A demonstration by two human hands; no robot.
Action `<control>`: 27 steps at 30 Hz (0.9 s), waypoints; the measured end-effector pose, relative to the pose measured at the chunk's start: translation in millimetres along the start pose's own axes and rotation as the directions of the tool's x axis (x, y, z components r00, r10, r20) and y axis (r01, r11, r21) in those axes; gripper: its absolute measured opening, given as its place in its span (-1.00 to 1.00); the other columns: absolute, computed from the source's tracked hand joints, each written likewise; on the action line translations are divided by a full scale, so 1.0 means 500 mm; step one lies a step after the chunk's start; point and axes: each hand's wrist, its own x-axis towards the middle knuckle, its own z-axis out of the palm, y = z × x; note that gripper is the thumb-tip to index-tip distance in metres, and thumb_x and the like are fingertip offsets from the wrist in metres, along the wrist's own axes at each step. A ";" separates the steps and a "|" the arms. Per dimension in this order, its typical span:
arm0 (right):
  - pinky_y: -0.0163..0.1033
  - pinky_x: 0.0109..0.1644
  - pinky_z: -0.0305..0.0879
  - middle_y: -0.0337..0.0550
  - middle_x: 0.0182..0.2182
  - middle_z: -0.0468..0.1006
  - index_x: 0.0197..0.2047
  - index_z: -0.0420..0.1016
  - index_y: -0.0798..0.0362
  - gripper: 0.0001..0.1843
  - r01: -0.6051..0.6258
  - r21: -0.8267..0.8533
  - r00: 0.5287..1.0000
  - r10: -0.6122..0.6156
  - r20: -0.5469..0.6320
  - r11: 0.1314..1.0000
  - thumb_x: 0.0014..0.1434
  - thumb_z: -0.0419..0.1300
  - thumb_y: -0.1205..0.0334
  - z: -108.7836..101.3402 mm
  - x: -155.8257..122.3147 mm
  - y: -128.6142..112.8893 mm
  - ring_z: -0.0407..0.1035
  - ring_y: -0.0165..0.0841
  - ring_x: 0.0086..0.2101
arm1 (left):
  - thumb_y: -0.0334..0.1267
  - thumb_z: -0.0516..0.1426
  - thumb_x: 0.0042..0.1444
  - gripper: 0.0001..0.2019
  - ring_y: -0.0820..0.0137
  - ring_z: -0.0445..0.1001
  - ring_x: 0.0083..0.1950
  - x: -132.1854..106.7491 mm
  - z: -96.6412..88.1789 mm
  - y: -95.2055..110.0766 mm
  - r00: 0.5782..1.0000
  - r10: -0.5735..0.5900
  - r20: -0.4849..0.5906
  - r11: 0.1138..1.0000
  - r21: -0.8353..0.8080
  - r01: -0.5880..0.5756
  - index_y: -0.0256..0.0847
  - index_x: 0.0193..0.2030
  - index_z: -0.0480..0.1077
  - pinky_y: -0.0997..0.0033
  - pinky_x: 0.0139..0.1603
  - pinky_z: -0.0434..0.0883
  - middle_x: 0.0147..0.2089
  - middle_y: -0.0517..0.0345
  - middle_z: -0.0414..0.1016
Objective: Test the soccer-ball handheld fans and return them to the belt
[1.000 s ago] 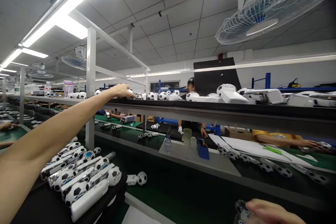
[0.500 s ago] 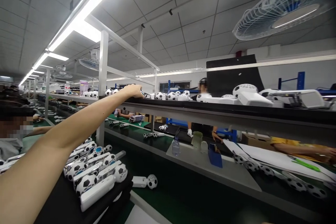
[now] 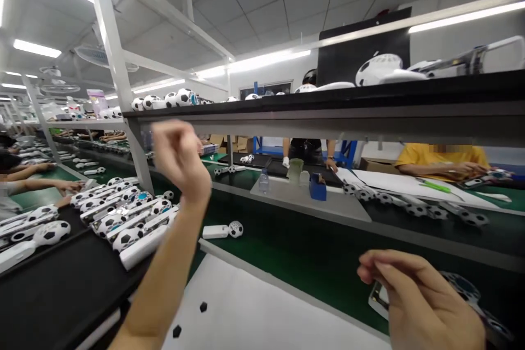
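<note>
No lettering, label, brand, number or sign is readable anywhere here.

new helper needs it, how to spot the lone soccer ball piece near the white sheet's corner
Find the green surface below the raised black shelf, then the white sheet along its near edge. Just past that sheet's far left corner lies a white handle with a soccer ball end, ball to the right. Unlike those crowded in the pile on its left, it lies by itself.
</note>
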 end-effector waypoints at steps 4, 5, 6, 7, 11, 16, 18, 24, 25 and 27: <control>-0.39 -0.35 0.39 -0.21 -0.39 0.56 -0.37 0.55 0.04 -0.83 0.001 0.010 1.000 -0.001 0.012 1.000 0.00 0.38 0.14 0.007 0.007 -0.021 0.43 -0.41 -0.41 | -0.19 0.08 0.31 -0.84 0.26 0.44 0.00 -0.300 0.050 -0.072 0.729 -0.277 0.626 0.961 0.193 0.199 -0.23 -0.11 0.39 0.11 0.12 0.39 -0.12 0.04 0.44; -0.38 -0.36 0.39 -0.21 -0.40 0.55 -0.38 0.55 0.04 -0.83 -0.009 0.031 1.000 0.008 0.017 0.999 -0.01 0.38 0.16 0.003 0.011 -0.022 0.43 -0.40 -0.41 | -0.16 0.14 0.27 -0.79 0.25 0.44 0.01 -0.349 0.060 -0.092 0.640 -0.330 0.694 0.944 0.243 0.223 -0.25 -0.07 0.41 0.09 0.11 0.40 -0.07 0.03 0.46; -0.37 -0.38 0.39 -0.20 -0.41 0.54 -0.39 0.55 0.05 -0.82 -0.022 0.048 1.000 0.022 0.014 0.999 -0.04 0.39 0.16 -0.001 0.016 -0.021 0.42 -0.39 -0.42 | -0.12 0.17 0.26 -0.70 0.22 0.44 0.04 -0.384 0.067 -0.110 0.549 -0.389 0.740 0.921 0.303 0.245 -0.27 0.01 0.41 0.03 0.10 0.41 0.01 0.00 0.45; -0.35 -0.40 0.39 -0.19 -0.42 0.54 -0.40 0.54 0.06 -0.80 -0.037 0.058 0.999 0.036 0.013 0.998 -0.05 0.40 0.15 -0.005 0.020 -0.018 0.42 -0.37 -0.42 | -0.10 0.18 0.26 -0.66 0.20 0.44 0.07 -0.409 0.072 -0.126 0.462 -0.444 0.768 0.895 0.360 0.262 -0.27 0.06 0.40 0.00 0.11 0.41 0.07 -0.03 0.44; -0.27 -0.37 0.40 -0.14 -0.41 0.54 -0.36 0.52 0.07 -0.72 -0.077 0.039 0.994 0.074 0.081 0.996 -0.05 0.41 0.07 -0.011 0.043 0.012 0.41 -0.33 -0.42 | -0.13 0.17 0.27 -0.63 0.16 0.42 0.14 -0.428 0.083 -0.166 0.227 -0.533 0.815 0.830 0.453 0.325 -0.26 0.14 0.38 -0.05 0.16 0.40 0.17 -0.06 0.40; 0.00 -0.03 0.35 0.04 -0.15 0.56 -0.10 0.51 0.08 -0.52 -0.159 -0.217 0.948 0.210 0.238 0.963 0.01 0.31 -0.08 0.035 0.058 0.093 0.45 -0.07 -0.12 | -0.05 0.11 0.32 -0.53 0.20 0.48 0.06 -0.395 0.114 -0.117 0.109 -0.418 0.902 0.779 0.293 0.554 -0.23 0.27 0.26 0.02 0.08 0.46 0.15 -0.09 0.42; 0.08 0.14 0.25 0.12 0.01 0.51 0.02 0.49 0.08 -0.35 -0.187 -0.269 0.927 0.260 0.271 0.945 -0.06 0.35 -0.14 0.066 0.044 0.123 0.37 0.04 0.07 | 0.09 -0.03 0.36 -0.44 0.23 0.53 0.00 -0.383 0.126 -0.068 0.075 -0.296 0.952 0.729 0.175 0.662 -0.23 0.34 0.16 0.09 0.02 0.49 0.13 -0.13 0.45; -0.20 -0.36 0.40 -0.19 -0.38 0.55 -0.01 0.39 0.02 -0.41 -0.501 -0.099 0.694 0.468 0.547 0.859 0.03 0.35 -0.18 0.121 -0.009 0.113 0.43 -0.31 -0.45 | 0.30 -0.36 0.31 -0.23 0.19 0.52 0.11 -0.316 0.188 0.022 0.002 0.011 1.000 0.685 -0.009 0.729 -0.17 0.31 0.28 0.20 0.06 0.48 0.16 -0.16 0.48; -0.25 -0.43 0.36 -0.23 -0.43 0.53 -0.07 0.39 0.02 -0.47 -0.552 -0.078 0.682 0.504 0.530 0.830 0.04 0.37 -0.14 0.119 -0.009 0.100 0.38 -0.36 -0.51 | 0.25 -0.37 0.34 -0.26 0.21 0.51 0.13 -0.301 0.207 0.011 -0.004 0.004 1.000 0.717 0.000 0.697 -0.16 0.30 0.29 0.20 0.06 0.48 0.17 -0.14 0.47; -0.30 -0.49 0.31 -0.24 -0.52 0.50 -0.21 0.39 0.06 -0.57 -0.603 -0.043 0.701 0.554 0.449 0.797 0.08 0.37 -0.10 0.106 0.000 0.076 0.33 -0.40 -0.58 | 0.12 -0.18 0.40 -0.44 0.23 0.49 0.11 -0.271 0.245 -0.036 -0.010 -0.078 0.997 0.809 0.069 0.583 -0.20 0.25 0.32 0.16 0.05 0.49 0.18 -0.12 0.45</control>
